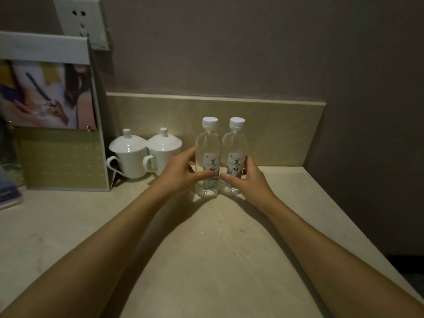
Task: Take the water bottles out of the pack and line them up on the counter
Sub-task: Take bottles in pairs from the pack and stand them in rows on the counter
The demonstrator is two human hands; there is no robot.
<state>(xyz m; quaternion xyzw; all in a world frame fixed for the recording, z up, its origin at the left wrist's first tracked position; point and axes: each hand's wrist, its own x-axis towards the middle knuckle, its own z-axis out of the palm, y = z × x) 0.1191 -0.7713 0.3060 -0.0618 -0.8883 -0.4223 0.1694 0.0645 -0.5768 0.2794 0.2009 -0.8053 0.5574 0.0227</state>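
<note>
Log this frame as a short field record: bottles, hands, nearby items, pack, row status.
bottles: left bottle and right bottle, upright, capped, side by side on the counter
left hand: gripping left bottle
right hand: gripping right bottle
nearby: two lidded white cups left of the bottles; standing display board further left
pack: not in view
row status: two bottles aligned near the backsplash
</note>
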